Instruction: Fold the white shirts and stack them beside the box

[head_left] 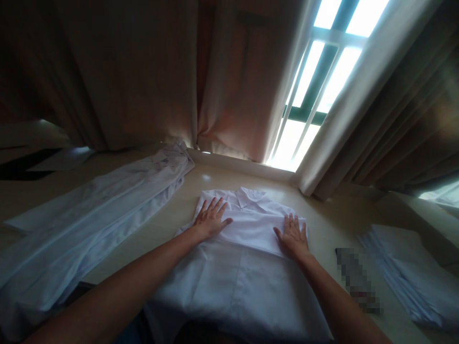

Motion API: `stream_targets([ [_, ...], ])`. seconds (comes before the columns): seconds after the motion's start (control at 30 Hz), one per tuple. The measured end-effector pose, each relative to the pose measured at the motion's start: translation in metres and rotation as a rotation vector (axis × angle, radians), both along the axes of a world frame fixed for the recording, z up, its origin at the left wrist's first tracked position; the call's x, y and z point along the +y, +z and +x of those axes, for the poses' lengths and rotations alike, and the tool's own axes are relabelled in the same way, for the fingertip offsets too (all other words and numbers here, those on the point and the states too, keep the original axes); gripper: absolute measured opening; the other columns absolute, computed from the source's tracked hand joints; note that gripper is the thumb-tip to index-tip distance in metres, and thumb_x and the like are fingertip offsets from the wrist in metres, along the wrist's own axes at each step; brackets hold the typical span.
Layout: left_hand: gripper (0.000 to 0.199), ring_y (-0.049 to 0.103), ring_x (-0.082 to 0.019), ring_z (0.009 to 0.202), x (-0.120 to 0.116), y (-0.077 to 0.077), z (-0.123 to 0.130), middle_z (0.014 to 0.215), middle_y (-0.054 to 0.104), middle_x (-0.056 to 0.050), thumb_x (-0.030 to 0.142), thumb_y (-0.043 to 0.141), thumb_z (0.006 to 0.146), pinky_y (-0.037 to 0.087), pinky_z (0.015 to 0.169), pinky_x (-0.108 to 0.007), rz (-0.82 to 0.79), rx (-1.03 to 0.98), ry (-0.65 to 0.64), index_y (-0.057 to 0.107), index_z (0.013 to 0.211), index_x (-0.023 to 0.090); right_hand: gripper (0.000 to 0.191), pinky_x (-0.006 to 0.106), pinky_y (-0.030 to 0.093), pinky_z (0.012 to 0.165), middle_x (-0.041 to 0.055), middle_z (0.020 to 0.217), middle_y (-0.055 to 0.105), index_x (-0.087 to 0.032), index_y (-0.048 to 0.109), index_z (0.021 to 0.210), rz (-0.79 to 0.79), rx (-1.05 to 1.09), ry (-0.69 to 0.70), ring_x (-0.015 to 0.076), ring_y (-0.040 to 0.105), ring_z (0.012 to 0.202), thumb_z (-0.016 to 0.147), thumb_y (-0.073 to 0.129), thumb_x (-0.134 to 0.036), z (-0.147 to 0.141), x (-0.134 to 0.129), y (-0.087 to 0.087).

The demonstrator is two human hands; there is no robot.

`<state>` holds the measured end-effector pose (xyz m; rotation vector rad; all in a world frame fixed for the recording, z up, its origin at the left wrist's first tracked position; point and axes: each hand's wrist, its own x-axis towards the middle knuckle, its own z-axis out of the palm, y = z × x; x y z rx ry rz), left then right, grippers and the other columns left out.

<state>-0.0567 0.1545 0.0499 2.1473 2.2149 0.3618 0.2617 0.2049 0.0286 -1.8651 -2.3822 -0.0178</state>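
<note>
- So the white shirt (238, 274) lies on the table (218, 177), middle of the scene, collar (253, 197) at the far end, probably so the body spreads toward the person.
- Left hand (211, 220): palm down on the shirt's left side, fingers spread apart, gripping nothing.
- Right hand (294, 236): flat on the right side, fingers slightly apart; pressing both sides likely stops the cloth sliding.
- White clothes (122, 203) stretch out on the left, folded stack (412, 267) far right, probably leaving elbow room.
</note>
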Motion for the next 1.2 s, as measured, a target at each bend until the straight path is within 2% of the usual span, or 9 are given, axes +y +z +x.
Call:
stream_targets([
  [0.1,0.064,0.008,-0.027,0.145,0.011,-0.001,0.022,0.156,0.022,0.001,0.066,0.038,0.084,0.000,0.115,-0.049,-0.029,-0.028,-0.091,0.039,0.141,0.038,0.068,0.053,-0.003,0.113,0.0088,0.157,0.016,-0.020,0.026,0.149,0.060,0.079,0.269,0.0266,0.003,0.145,0.095,0.021,-0.061,-0.063,-0.013,0.009],
  [0.17,0.062,0.009,-0.029,0.145,0.016,-0.008,0.027,0.156,0.022,0.001,0.066,0.039,0.084,0.000,0.114,-0.052,-0.081,-0.038,-0.097,0.037,0.141,0.042,0.065,0.055,0.002,0.111,0.0094,0.155,0.021,-0.020,0.026,0.149,0.040,0.136,0.363,0.0276,0.008,0.144,0.097,0.016,-0.058,-0.098,-0.018,0.008],
  [0.27,0.066,0.008,-0.030,0.145,0.018,-0.022,0.015,0.157,0.020,0.001,0.069,0.035,0.083,-0.001,0.114,-0.053,-0.101,-0.043,-0.038,0.032,0.143,0.042,0.064,0.055,0.006,0.111,0.0099,0.155,0.022,-0.019,0.026,0.149,-0.030,0.170,0.387,0.0284,0.012,0.143,0.098,0.015,-0.056,-0.110,-0.015,0.001],
  [0.33,0.069,0.007,-0.029,0.145,0.018,-0.028,0.003,0.157,0.020,-0.001,0.071,0.033,0.083,-0.001,0.114,-0.050,-0.077,-0.036,-0.009,0.031,0.144,0.039,0.066,0.052,0.006,0.113,0.0084,0.156,0.019,-0.021,0.024,0.149,-0.061,0.154,0.355,0.0270,0.010,0.144,0.096,0.018,-0.060,-0.092,-0.008,-0.006],
  [0.47,0.073,0.005,-0.028,0.146,0.020,-0.035,-0.012,0.157,0.019,-0.002,0.070,0.033,0.083,-0.001,0.115,-0.047,-0.039,-0.014,0.053,0.030,0.146,0.034,0.072,0.049,0.004,0.115,0.0078,0.157,0.013,-0.020,0.018,0.151,-0.096,0.082,0.194,0.0250,0.007,0.145,0.093,0.018,-0.064,-0.028,0.008,-0.015],
  [0.57,0.077,0.006,-0.030,0.145,0.025,-0.038,-0.020,0.158,0.018,-0.005,0.071,0.033,0.082,0.001,0.115,-0.048,-0.020,-0.009,0.162,0.029,0.147,0.031,0.074,0.048,0.003,0.115,0.0089,0.157,0.013,-0.016,0.017,0.151,-0.107,0.041,0.073,0.0249,0.006,0.145,0.093,0.017,-0.063,0.017,0.014,-0.021],
  [0.67,0.082,0.008,-0.034,0.144,0.028,-0.040,-0.037,0.158,0.017,-0.008,0.075,0.032,0.079,0.005,0.114,-0.051,-0.040,-0.009,0.235,0.028,0.147,0.030,0.079,0.049,0.005,0.115,0.0112,0.157,0.012,-0.013,0.016,0.151,-0.077,0.041,-0.056,0.0260,0.005,0.145,0.092,0.017,-0.065,0.046,0.015,-0.028],
  [0.87,0.084,0.010,-0.033,0.144,0.033,-0.041,-0.065,0.158,0.015,-0.011,0.077,0.025,0.079,0.008,0.114,-0.051,-0.091,0.049,0.229,0.024,0.149,0.030,0.084,0.047,0.006,0.116,0.0101,0.158,0.011,-0.014,0.014,0.152,-0.065,0.047,-0.121,0.0244,0.004,0.145,0.089,0.016,-0.070,0.062,0.023,-0.035],
  [1.2,0.086,0.006,-0.031,0.145,0.074,-0.044,-0.047,0.158,0.014,-0.011,0.079,0.021,0.079,0.005,0.114,-0.051,-0.071,0.039,0.235,0.023,0.149,0.030,0.085,0.051,0.005,0.115,0.0073,0.158,0.011,-0.017,0.013,0.152,-0.075,0.019,-0.148,0.0236,0.005,0.145,0.087,0.013,-0.073,0.073,0.069,-0.034],
])
